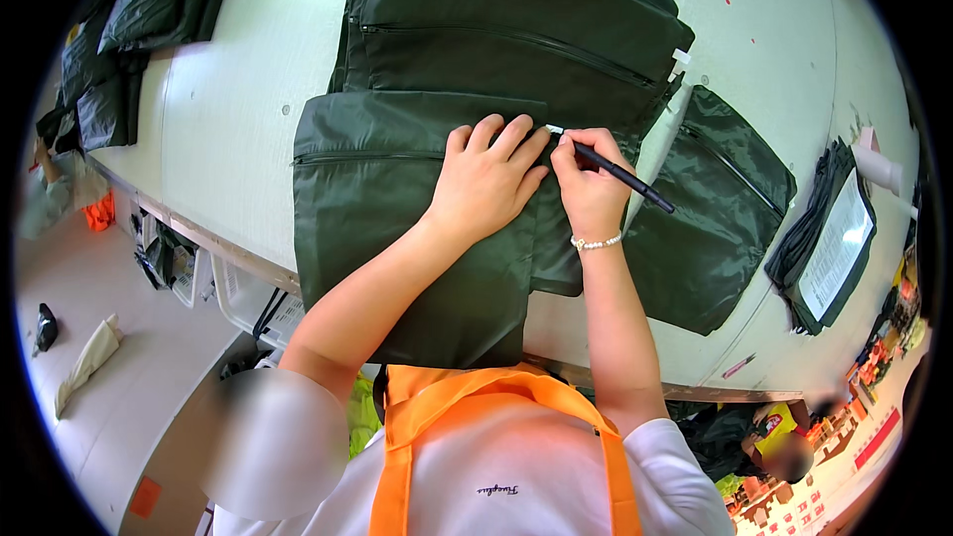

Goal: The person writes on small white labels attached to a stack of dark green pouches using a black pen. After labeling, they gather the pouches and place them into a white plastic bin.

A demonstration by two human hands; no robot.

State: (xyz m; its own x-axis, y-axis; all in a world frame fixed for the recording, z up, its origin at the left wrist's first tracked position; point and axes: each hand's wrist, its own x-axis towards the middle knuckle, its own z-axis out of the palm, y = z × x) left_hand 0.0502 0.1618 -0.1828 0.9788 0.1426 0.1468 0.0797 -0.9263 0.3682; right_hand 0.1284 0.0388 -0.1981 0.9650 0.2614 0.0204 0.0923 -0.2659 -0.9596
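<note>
Head view: right fingers [599, 140] grasp a black pen [637, 183] at the white tag [554, 129] by the near dark-green zippered panel's [362, 208] right edge; left fingers [512, 135] lie spread on that panel, gripping nothing. Marking appears underway; completion cannot be told. Far stack's [516, 0] label [681, 57]: unattended.

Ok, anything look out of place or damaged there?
A long beige piece, perhaps cloth, lies loose on the floor at left, near a small dark object, as if dropped. The dark green fabric under the left hand shows no clear damage.
</note>
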